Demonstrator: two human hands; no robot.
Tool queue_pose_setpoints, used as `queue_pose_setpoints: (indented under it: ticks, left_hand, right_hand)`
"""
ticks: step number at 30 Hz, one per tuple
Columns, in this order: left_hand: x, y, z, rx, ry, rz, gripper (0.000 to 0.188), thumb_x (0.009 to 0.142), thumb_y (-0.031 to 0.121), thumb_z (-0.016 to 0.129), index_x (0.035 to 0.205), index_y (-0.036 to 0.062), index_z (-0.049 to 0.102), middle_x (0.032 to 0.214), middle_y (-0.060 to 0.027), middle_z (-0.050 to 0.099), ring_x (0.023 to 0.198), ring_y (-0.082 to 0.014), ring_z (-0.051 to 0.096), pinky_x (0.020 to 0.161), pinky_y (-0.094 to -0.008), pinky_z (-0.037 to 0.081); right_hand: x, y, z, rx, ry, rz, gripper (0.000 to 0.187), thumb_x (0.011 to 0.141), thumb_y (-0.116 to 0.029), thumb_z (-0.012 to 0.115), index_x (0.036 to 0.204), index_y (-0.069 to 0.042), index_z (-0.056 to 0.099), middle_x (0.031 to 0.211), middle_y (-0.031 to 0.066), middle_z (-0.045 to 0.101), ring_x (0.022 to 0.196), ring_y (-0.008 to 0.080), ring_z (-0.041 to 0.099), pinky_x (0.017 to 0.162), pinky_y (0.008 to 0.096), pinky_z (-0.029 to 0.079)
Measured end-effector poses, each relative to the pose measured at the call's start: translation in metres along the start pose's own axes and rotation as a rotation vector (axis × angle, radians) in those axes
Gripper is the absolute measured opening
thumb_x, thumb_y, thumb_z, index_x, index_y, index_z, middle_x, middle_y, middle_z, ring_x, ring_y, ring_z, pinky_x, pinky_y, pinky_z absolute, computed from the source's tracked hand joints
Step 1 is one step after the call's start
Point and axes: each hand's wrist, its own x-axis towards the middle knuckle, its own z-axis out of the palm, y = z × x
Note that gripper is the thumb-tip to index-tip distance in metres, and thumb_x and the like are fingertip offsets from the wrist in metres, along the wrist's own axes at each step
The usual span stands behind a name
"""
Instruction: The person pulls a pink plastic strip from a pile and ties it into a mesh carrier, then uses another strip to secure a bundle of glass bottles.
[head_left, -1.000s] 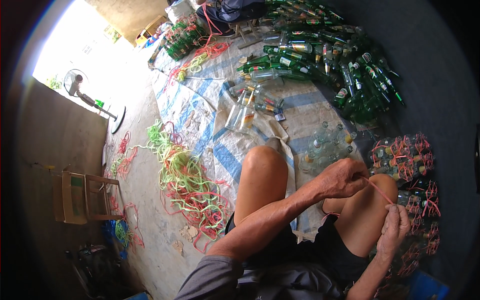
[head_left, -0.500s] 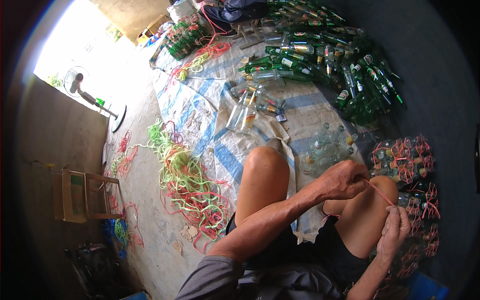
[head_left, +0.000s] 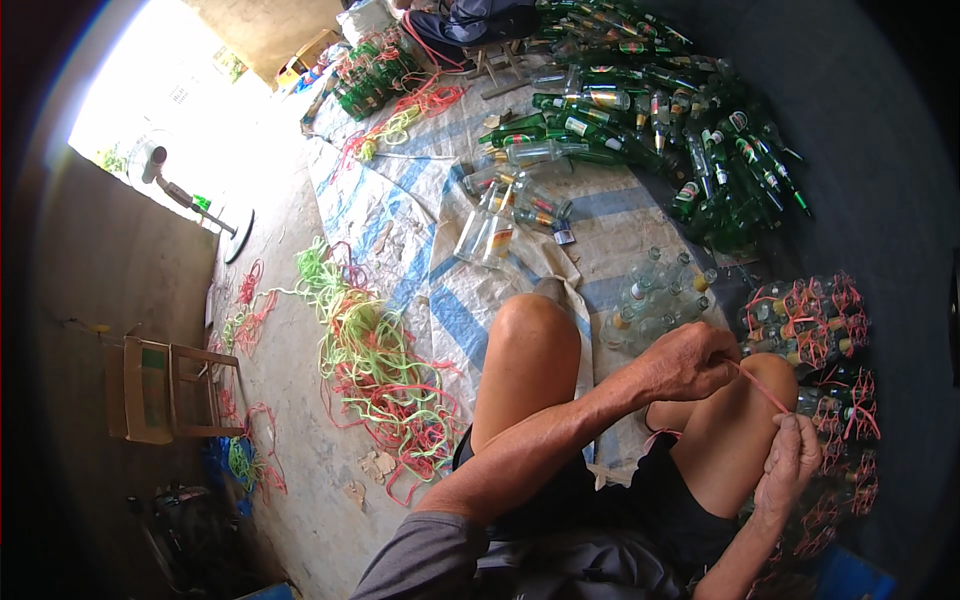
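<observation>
A short length of pink plastic string (head_left: 765, 386) is stretched over my right knee between my two hands. My left hand (head_left: 694, 361) is closed in a pinch on its upper end. My right hand (head_left: 788, 464), lower and further right, pinches the other end between thumb and fingers. Clear glass bottles (head_left: 657, 300) stand grouped on the sheet just beyond my left hand. To the right of my knee, bundles of bottles (head_left: 805, 318) tied with pink string are stacked along the dark wall; my right hand and forearm partly hide the lower ones.
A tangle of green and pink string (head_left: 370, 345) lies left of my legs. Loose clear bottles (head_left: 487, 235) rest on the striped sheet (head_left: 400, 180). Green bottles (head_left: 620, 110) pile up at the far right. A fan (head_left: 165, 180) and wooden chair (head_left: 190, 390) stand left; another person (head_left: 470, 22) sits far off.
</observation>
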Motion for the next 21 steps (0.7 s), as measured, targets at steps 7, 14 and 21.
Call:
queue_pose_setpoints:
  ticks: [7, 14, 21]
  left_hand:
    - [0.0001, 0.0004, 0.0002, 0.015, -0.001, 0.001, 0.02, 0.085, 0.014, 0.065, 0.095, -0.0035, 0.067, 0.08, -0.0175, 0.068, 0.072, -0.0269, 0.068, 0.064, -0.0385, 0.051]
    - [-0.0002, 0.0006, 0.0003, 0.034, 0.001, 0.002, 0.02, 0.084, 0.013, 0.065, 0.095, -0.0034, 0.068, 0.08, -0.0184, 0.068, 0.073, -0.0285, 0.068, 0.065, -0.0391, 0.052]
    - [0.0006, -0.0021, 0.0004, 0.025, -0.004, 0.018, 0.021, 0.083, 0.013, 0.065, 0.095, -0.0038, 0.068, 0.08, -0.0185, 0.068, 0.073, -0.0284, 0.068, 0.065, -0.039, 0.052]
  right_hand:
    - [0.0004, 0.0017, -0.0012, 0.002, -0.003, -0.005, 0.022, 0.099, -0.024, 0.062, 0.087, -0.006, 0.066, 0.059, -0.0122, 0.036, 0.047, -0.0033, 0.026, 0.042, 0.0178, 0.015]
    - [0.0012, 0.0021, -0.0025, 0.005, -0.016, -0.003, 0.022, 0.1, -0.024, 0.061, 0.088, -0.006, 0.065, 0.059, -0.0117, 0.037, 0.047, -0.0034, 0.027, 0.042, 0.0174, 0.016]
    - [0.0014, 0.001, -0.0019, 0.005, -0.008, 0.003, 0.023, 0.1, -0.025, 0.061, 0.088, -0.006, 0.065, 0.059, -0.0112, 0.037, 0.047, -0.0032, 0.027, 0.041, 0.0174, 0.017]
